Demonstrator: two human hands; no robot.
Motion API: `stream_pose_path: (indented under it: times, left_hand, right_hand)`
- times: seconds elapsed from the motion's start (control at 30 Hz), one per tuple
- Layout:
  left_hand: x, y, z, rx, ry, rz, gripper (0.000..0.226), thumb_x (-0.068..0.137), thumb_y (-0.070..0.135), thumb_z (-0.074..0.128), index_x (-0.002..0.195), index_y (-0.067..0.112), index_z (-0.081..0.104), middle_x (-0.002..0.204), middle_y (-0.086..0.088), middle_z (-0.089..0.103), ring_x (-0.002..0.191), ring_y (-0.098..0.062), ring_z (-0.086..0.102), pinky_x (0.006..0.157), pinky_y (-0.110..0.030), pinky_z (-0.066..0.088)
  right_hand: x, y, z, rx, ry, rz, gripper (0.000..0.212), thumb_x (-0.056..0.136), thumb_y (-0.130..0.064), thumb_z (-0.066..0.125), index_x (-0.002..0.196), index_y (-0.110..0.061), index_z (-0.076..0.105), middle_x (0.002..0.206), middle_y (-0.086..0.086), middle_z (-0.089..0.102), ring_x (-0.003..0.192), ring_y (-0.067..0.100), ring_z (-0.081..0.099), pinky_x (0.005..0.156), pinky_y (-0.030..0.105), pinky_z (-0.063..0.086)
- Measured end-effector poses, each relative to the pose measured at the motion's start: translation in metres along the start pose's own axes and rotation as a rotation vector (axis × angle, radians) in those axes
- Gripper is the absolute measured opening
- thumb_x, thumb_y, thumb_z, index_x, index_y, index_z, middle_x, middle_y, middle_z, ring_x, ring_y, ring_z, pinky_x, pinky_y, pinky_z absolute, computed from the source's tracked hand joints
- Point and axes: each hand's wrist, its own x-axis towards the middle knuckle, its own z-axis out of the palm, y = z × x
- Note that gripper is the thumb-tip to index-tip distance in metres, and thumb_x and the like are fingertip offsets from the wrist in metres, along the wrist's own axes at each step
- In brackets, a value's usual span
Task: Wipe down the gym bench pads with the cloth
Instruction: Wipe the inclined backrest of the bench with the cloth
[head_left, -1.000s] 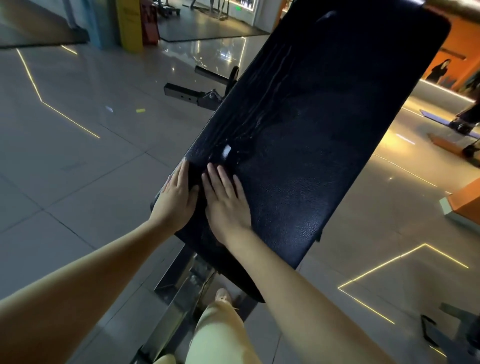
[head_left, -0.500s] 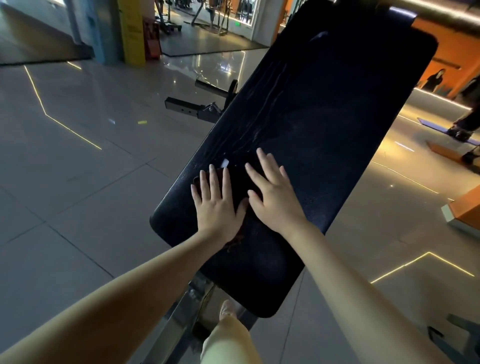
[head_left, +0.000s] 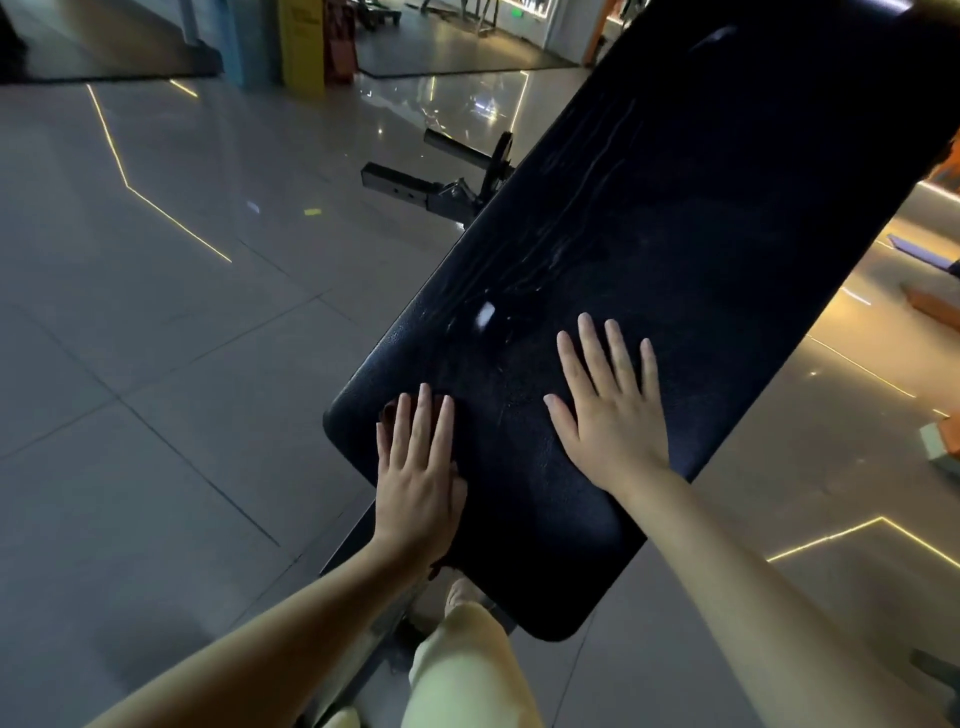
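Currently left hand flat, fingers straight, pressing a dark, barely visible cloth at the near left corner of the bench pad. Right hand flat, empty, by the right edge. Pad's long axis runs away up-right, ahead of the cloth.

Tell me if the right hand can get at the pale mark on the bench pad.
Probably yes. The right hand lies flat on the bench pad, and only bare pad lies between it and the pale mark, up-left of its fingers. The left hand rests lower, clear of that path.
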Motion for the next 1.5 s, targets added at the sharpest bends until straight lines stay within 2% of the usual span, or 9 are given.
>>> stream_pose_path:
  times: [0.2,0.33,0.47,0.63,0.77,1.07,1.23,1.37,1.5]
  left_hand:
    - [0.070,-0.015,-0.015,0.041,-0.082,0.172,0.077,0.081,0.024,0.034,0.155,0.010,0.021,0.163,-0.015,0.013,0.151,-0.034,0.006,0.121,-0.054,0.005]
    - [0.098,-0.012,-0.017,-0.021,-0.064,0.047,0.074,0.085,0.027,0.030,0.156,0.010,0.016,0.164,-0.013,0.008,0.152,-0.031,0.000,0.123,-0.051,0.003]
    - [0.040,-0.010,-0.009,-0.091,0.017,-0.042,0.071,0.087,0.022,0.033,0.155,0.005,0.021,0.163,-0.015,0.011,0.152,-0.032,0.003,0.122,-0.055,0.006]
    - [-0.003,-0.011,-0.004,-0.023,-0.015,0.216,0.067,0.089,0.019,0.040,0.153,0.004,0.025,0.161,-0.019,0.019,0.150,-0.037,0.009,0.118,-0.060,0.013]
    - [0.042,-0.006,-0.009,0.020,-0.098,0.393,0.069,0.089,0.019,0.041,0.154,0.005,0.024,0.162,-0.015,0.017,0.151,-0.034,0.008,0.122,-0.053,0.007]
    - [0.175,0.048,-0.003,0.036,-0.082,0.305,0.065,0.098,0.031,0.022,0.155,0.003,0.013,0.163,-0.014,0.003,0.150,-0.025,-0.007,0.122,-0.043,-0.008]
    - [0.236,0.075,-0.002,0.047,-0.102,0.428,0.066,0.097,0.033,0.018,0.157,0.006,0.011,0.164,-0.012,0.003,0.151,-0.024,-0.008,0.122,-0.041,-0.010]
    - [0.286,0.102,0.001,0.067,-0.104,0.479,0.068,0.095,0.037,0.013,0.157,0.009,0.008,0.165,-0.008,0.001,0.152,-0.022,-0.007,0.122,-0.040,-0.010]
    - [0.338,0.139,0.006,0.095,-0.102,0.539,0.070,0.094,0.040,0.008,0.158,0.011,0.006,0.165,-0.007,0.000,0.152,-0.022,-0.008,0.122,-0.039,-0.009]
  right_hand:
    - [0.000,-0.002,0.001,-0.051,0.010,0.007,0.066,0.100,-0.048,0.026,0.156,-0.011,0.024,0.163,0.013,0.017,0.150,0.034,0.015,0.120,0.058,0.012]
    - [0.000,-0.001,0.004,-0.063,0.034,-0.009,0.066,0.101,-0.047,0.027,0.155,-0.010,0.026,0.163,0.014,0.018,0.150,0.035,0.017,0.120,0.058,0.013]
    - [-0.001,-0.001,0.005,-0.073,0.061,-0.010,0.066,0.101,-0.047,0.027,0.155,-0.010,0.026,0.163,0.014,0.019,0.150,0.035,0.018,0.120,0.057,0.012]
    - [-0.001,-0.001,0.002,-0.080,0.060,0.002,0.066,0.101,-0.047,0.028,0.156,-0.010,0.025,0.163,0.014,0.017,0.150,0.035,0.016,0.121,0.057,0.012]
    - [0.001,-0.001,0.000,-0.045,0.039,0.010,0.066,0.100,-0.046,0.029,0.155,-0.011,0.026,0.163,0.012,0.017,0.150,0.033,0.017,0.120,0.057,0.012]
    - [0.013,0.019,-0.012,0.071,-0.002,-0.059,0.063,0.100,-0.049,0.029,0.152,-0.014,0.035,0.163,0.007,0.021,0.151,0.024,0.017,0.120,0.050,0.010]
    - [0.058,0.064,-0.026,0.121,0.016,0.074,0.066,0.099,-0.053,0.023,0.155,-0.018,0.025,0.165,0.005,0.012,0.152,0.023,0.005,0.122,0.047,-0.003]
    - [0.101,0.102,-0.041,0.105,0.064,0.162,0.069,0.098,-0.053,0.021,0.155,-0.016,0.024,0.165,0.006,0.012,0.152,0.023,0.005,0.121,0.048,-0.003]
    - [0.136,0.143,-0.058,0.112,0.097,0.284,0.069,0.098,-0.053,0.022,0.157,-0.018,0.014,0.166,0.003,0.001,0.152,0.020,-0.007,0.119,0.045,-0.013]
